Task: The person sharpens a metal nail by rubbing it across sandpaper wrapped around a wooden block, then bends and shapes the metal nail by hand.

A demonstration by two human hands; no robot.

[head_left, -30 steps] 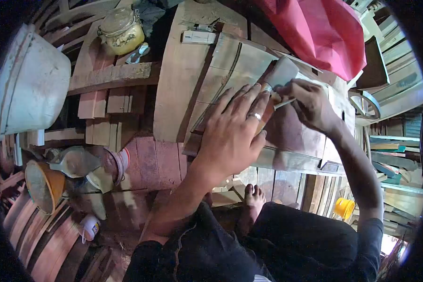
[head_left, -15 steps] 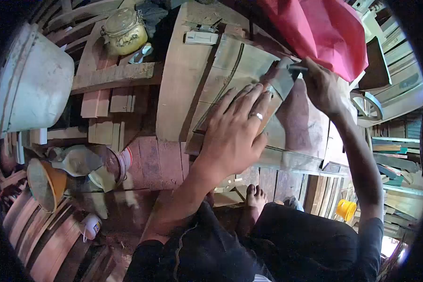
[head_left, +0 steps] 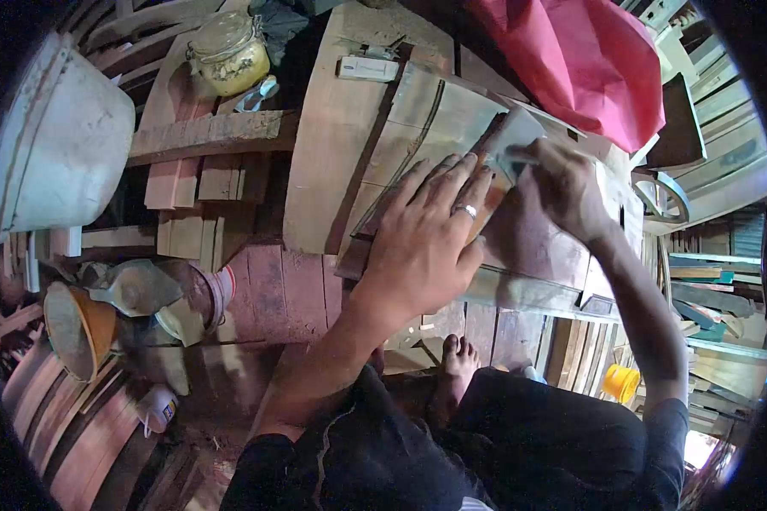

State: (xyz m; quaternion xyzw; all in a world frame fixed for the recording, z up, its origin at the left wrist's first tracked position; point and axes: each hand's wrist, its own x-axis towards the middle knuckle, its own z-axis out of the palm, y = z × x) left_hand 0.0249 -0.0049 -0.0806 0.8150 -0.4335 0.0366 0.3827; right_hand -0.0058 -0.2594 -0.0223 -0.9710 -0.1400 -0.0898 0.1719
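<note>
My left hand, a ring on one finger, lies flat with its fingers stretched out on a jointed wooden panel. Dark seams run across this panel. Beside its fingertips shows the edge of a small wooden piece, mostly covered by the hand. My right hand is closed round a scraper with a flat grey blade, just right of the left fingertips. Motion smears the blade and right fingers, and I cannot tell whether the blade touches the wood.
Red cloth drapes over the far right. A small white box lies on a board behind the panel. At left are a glass jar, a white tub and an orange funnel-like container. A yellow container stands lower right.
My right hand has moved slightly down and left with the scraper, and the blade's angle has shifted. The left hand stays in place on the panel.
</note>
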